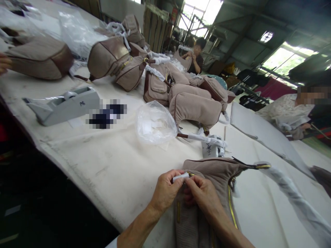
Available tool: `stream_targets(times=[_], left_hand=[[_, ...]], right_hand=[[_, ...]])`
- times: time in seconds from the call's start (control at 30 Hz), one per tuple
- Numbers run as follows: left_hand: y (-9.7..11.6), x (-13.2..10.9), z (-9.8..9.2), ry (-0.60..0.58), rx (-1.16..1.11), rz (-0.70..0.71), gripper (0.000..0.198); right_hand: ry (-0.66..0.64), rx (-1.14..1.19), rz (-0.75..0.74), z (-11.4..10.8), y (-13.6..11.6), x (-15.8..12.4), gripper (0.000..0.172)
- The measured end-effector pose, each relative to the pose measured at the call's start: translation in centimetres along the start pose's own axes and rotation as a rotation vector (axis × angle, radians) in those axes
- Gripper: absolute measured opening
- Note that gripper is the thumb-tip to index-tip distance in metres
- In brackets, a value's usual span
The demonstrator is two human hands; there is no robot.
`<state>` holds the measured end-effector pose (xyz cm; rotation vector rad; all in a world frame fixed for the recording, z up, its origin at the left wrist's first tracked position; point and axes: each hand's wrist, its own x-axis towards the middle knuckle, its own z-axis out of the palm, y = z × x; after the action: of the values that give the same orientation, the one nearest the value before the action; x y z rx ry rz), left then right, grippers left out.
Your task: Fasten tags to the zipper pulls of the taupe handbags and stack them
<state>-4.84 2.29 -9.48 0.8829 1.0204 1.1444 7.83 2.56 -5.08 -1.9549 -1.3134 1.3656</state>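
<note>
A ribbed taupe fabric handbag lies on its side, its soft corduroy-like body trimmed with brown piping along the top edge and a gold zipper running down one side. The bag sits directly under both hands. The left hand pinches a small white tab between thumb and fingers at the bag's top edge. The right hand is closed on that edge just beside the tab, its fingers curled against the ribbed cloth. A strap wrapped in clear plastic film stretches away to the right across the white cloth-covered worktable.

Farther up lie a crumpled clear plastic bag, a grey tape dispenser, a blurred dark object, and a heap of similar taupe handbags. Another person's hand enters at the left edge. Two seated co-workers sit beyond the table.
</note>
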Motion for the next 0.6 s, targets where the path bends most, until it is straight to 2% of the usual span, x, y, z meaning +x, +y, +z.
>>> stream_targets(times=[0.27,0.6], left_hand=[[-0.6,0.2,0.6,-0.01,0.0,-0.002,0.013],[-1.4,1.7,1.5,-0.024,-0.035,-0.121,0.02]], right_hand=[[0.006,-0.04,-0.008,-0.3,0.1,0.2,0.032],[0.066,-0.055,-0.03,-1.1,0.5,0.7,0.023]])
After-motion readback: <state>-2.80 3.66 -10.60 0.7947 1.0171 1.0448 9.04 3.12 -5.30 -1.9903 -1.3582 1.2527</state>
